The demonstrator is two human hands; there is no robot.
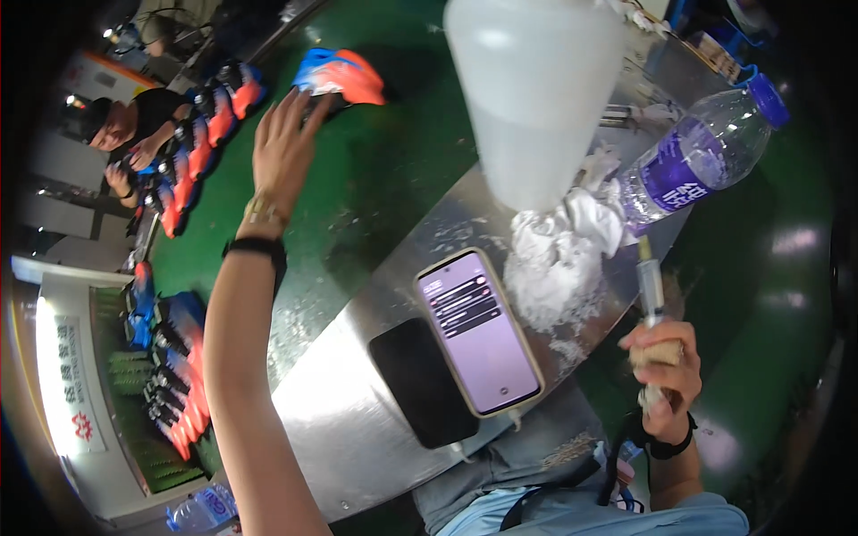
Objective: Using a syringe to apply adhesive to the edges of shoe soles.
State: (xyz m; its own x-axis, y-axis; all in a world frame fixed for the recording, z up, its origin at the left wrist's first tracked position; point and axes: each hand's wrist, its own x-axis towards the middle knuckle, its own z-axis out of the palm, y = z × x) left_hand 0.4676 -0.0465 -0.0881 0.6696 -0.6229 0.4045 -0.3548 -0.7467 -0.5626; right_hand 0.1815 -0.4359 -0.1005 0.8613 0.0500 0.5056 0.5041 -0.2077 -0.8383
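My left hand (284,147) reaches far out over the green surface, fingers stretched. Its fingertips are at the near edge of an orange, blue and black shoe (353,76); whether they touch it I cannot tell. Low on the right, my right hand (666,366) is closed around a syringe (651,286) whose tip points up and away. A tan, block-like piece (660,352) also sits among those fingers, its kind unclear. Beyond the syringe, a clear bottle with a purple cap and label (684,165) lies tilted near crumpled white tissue (559,259).
A lit phone (481,330) and a dark phone (423,382) lie on the metal table (326,429). A large translucent white container (536,98) stands at its far side. Shoes (192,156) line the left, where a co-worker (147,129) sits. More shoes (174,366) fill a rack.
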